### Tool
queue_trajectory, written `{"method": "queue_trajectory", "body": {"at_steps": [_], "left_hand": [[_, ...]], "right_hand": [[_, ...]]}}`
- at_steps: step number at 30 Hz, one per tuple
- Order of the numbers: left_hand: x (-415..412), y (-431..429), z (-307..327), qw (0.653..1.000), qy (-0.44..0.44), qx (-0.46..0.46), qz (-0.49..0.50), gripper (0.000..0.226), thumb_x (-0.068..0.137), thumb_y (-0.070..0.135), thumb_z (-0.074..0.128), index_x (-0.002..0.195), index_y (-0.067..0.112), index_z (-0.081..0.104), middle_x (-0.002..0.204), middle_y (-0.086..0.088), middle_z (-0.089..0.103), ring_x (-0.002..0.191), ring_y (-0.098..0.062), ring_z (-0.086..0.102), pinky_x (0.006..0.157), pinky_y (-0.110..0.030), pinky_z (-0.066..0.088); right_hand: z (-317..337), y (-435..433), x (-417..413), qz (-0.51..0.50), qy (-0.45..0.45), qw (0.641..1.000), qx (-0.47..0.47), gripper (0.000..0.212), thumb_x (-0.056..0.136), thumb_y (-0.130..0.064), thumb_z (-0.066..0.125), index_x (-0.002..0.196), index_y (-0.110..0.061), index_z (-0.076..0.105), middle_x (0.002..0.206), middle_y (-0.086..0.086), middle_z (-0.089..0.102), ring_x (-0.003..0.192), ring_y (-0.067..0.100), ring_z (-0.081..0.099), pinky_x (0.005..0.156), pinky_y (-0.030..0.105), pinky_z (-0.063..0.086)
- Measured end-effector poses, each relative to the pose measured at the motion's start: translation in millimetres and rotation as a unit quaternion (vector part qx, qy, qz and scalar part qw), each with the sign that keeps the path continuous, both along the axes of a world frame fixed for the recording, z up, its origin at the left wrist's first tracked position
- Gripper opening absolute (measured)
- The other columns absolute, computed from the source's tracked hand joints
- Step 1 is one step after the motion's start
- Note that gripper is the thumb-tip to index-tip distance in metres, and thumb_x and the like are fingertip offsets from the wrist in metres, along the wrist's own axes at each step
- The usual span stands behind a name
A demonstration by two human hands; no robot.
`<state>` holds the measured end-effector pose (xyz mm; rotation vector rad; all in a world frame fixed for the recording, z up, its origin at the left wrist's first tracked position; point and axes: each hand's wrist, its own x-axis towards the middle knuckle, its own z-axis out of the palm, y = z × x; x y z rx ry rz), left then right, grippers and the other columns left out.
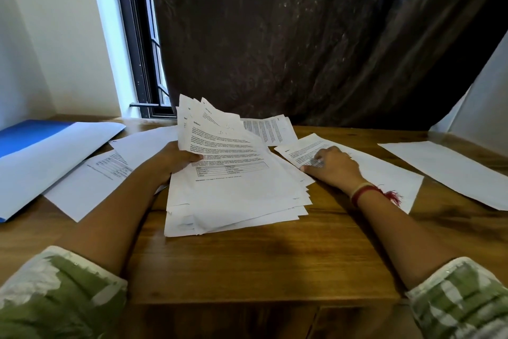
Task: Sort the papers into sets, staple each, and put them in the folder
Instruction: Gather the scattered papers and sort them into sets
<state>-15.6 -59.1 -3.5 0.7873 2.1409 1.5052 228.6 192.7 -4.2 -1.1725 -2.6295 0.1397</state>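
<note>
On the counter (pixel 247 264), the left hand (pixel 176 158) grips a fanned stack of papers (pixel 236 182) by its left edge; the right hand (pixel 334 166), well apart, rests on a single sheet (pixel 384 176). A blue folder (pixel 24 138) lies far left. Light, floppy, slippery sheets: probably best pinched at one edge.

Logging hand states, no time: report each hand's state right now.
Left hand: fingers curled round the fanned stack of papers, holding it.
Right hand: open, fingers resting on a printed sheet.
</note>
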Motion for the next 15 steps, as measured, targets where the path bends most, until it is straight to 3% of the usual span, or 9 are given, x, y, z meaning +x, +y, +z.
{"method": "queue_trajectory", "body": {"at_steps": [4,9,12,15], "left_hand": [[3,-1,3,1.000,0.009,-0.013,-0.014,0.043,0.087,0.008,0.067,0.127,0.009,0.055,0.131,-0.015,0.057,0.116,-0.037,0.055,0.100,-0.057,0.044],[6,-2,5,1.000,0.015,-0.023,-0.010,0.042,0.087,0.010,0.067,0.127,0.010,0.055,0.130,-0.013,0.058,0.115,-0.035,0.056,0.099,-0.053,0.046],[7,-2,5,1.000,0.012,-0.025,-0.008,0.043,0.088,0.012,0.068,0.128,0.011,0.055,0.131,-0.013,0.057,0.115,-0.034,0.056,0.099,-0.053,0.046],[6,-1,5,0.999,0.021,-0.029,-0.013,0.043,0.088,0.015,0.067,0.129,0.013,0.054,0.131,-0.012,0.057,0.115,-0.034,0.056,0.099,-0.053,0.046]], "right_hand": [[9,-13,-34,0.025,0.006,0.996,0.084,0.069,0.080,-0.071,0.055,0.127,-0.021,0.055,0.136,0.006,0.050,0.118,0.027,0.052,0.094,0.040,0.049],[9,-22,-62,0.073,-0.085,0.992,0.066,0.055,0.094,-0.062,0.038,0.116,-0.015,0.059,0.115,0.006,0.065,0.088,0.019,0.059,0.075,0.027,0.044],[1,-26,-64,0.100,-0.073,0.987,0.099,0.049,0.099,-0.053,0.035,0.120,-0.016,0.059,0.113,0.005,0.067,0.086,0.019,0.060,0.075,0.027,0.042],[0,-28,-62,0.140,-0.097,0.970,0.176,0.038,0.100,-0.044,0.041,0.115,-0.017,0.063,0.096,0.003,0.068,0.073,0.016,0.058,0.075,0.027,0.049]]}}
